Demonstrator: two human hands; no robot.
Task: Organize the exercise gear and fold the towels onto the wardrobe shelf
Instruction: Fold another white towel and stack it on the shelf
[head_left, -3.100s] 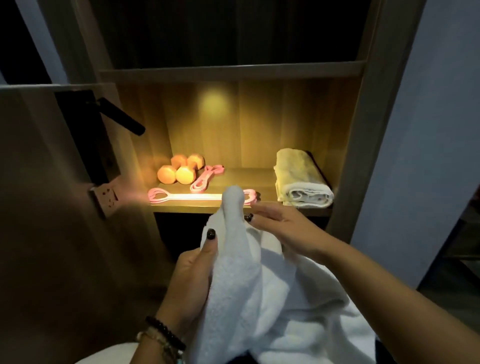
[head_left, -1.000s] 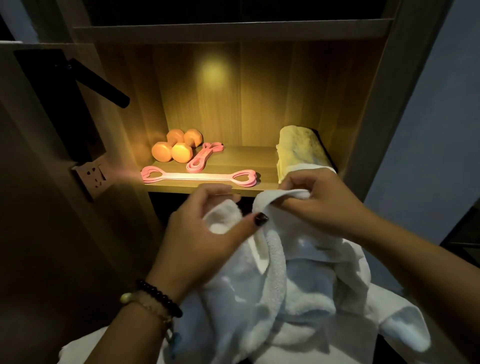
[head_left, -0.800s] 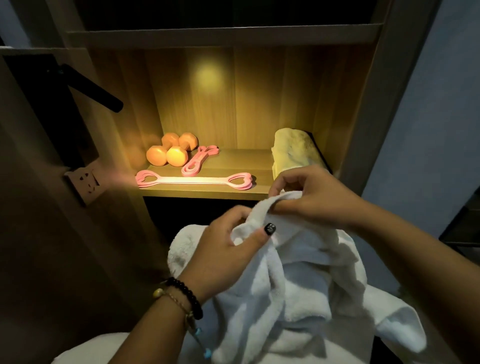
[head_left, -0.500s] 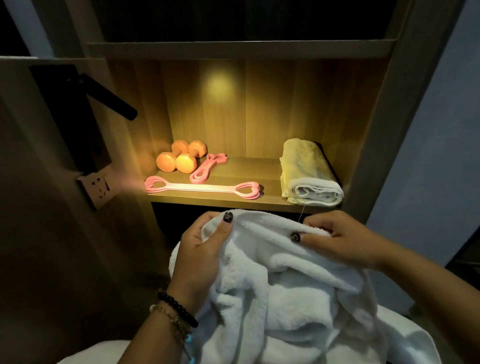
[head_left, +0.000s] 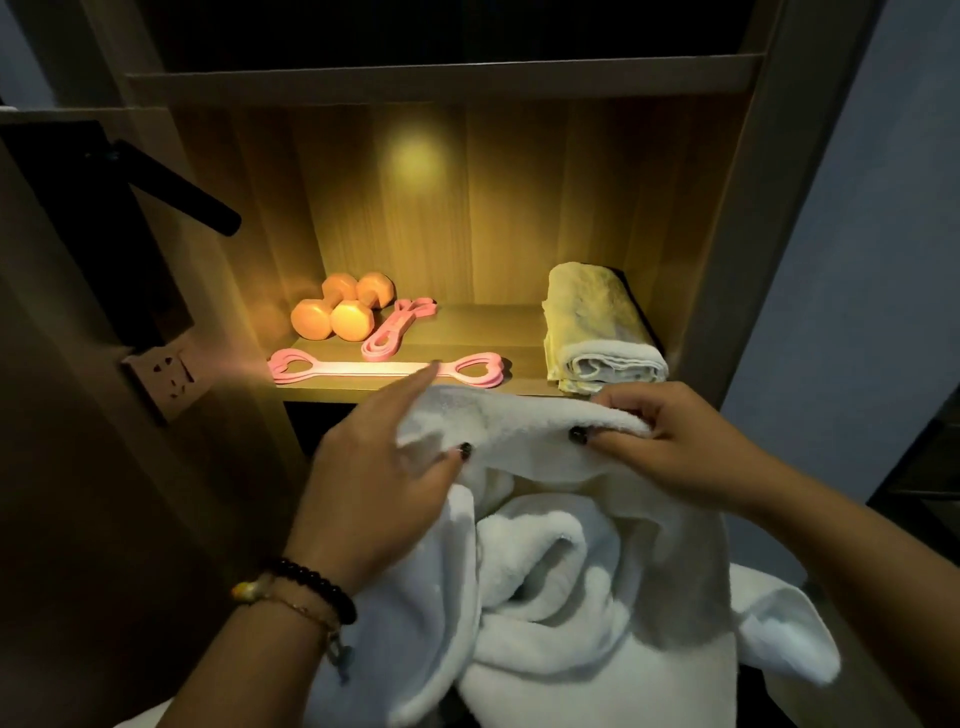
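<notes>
Below the lit wardrobe shelf (head_left: 524, 387), near its front edge, holding a white towel (head_left: 545, 571) bunched and hanging, its top hem stretched level between the two hands. Gripping the hem's left end with the left hand (head_left: 379, 483): thumb pressing the near face of the cloth, fingers reaching straight over the far side toward the shelf edge. Pinching the hem's right end with the right hand (head_left: 670, 447), thumb on the near side, curled fingers wrapping over the top. Wearing a dark beaded bracelet (head_left: 311, 587) and thinner bands on the left wrist. Sitting on the shelf at far left, two orange dumbbells (head_left: 340, 312) side by side, touching. Lying just right of them, a folded pink resistance band (head_left: 397, 328), angled toward the back. Stretching along the front edge, a pink puller (head_left: 384, 368) with looped handles at both ends, its right loop just beyond the left fingertips. Resting at the shelf's right side, a folded yellowish towel (head_left: 597, 327), rolled end facing near, just beyond the right hand. Showing at left, outside the wardrobe, a wall socket (head_left: 166, 371) catching the warm light, with a dark door handle (head_left: 182, 195) above it.
</notes>
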